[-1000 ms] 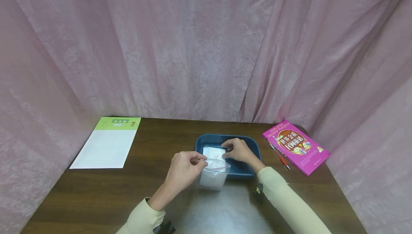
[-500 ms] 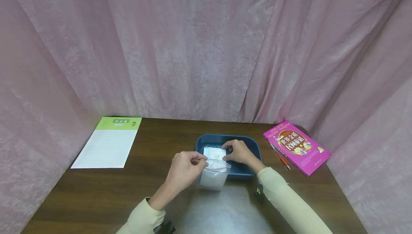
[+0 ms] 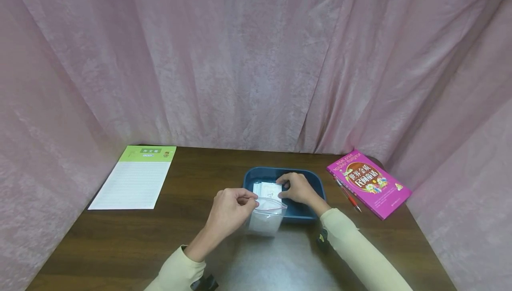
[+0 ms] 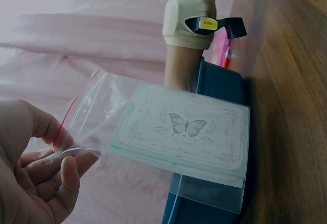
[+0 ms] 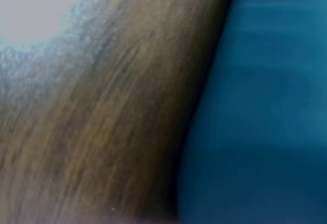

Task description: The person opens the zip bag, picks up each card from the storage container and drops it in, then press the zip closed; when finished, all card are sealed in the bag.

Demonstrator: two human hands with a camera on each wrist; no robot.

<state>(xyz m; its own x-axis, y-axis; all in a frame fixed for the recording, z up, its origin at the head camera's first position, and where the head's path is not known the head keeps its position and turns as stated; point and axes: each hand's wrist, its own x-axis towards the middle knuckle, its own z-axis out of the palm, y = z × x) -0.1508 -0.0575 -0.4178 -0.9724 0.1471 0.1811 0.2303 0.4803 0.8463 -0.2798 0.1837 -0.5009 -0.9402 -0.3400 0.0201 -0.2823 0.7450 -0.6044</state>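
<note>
Pinching the red-striped lip of a clear plastic zip bag (image 3: 266, 216) at frame centre, our left hand (image 3: 229, 211) holds it open. Our right hand (image 3: 296, 188) grips a pale butterfly-printed card (image 3: 268, 190) over the dark blue plastic tray (image 3: 308, 180), its near end at the bag's mouth.
</note>
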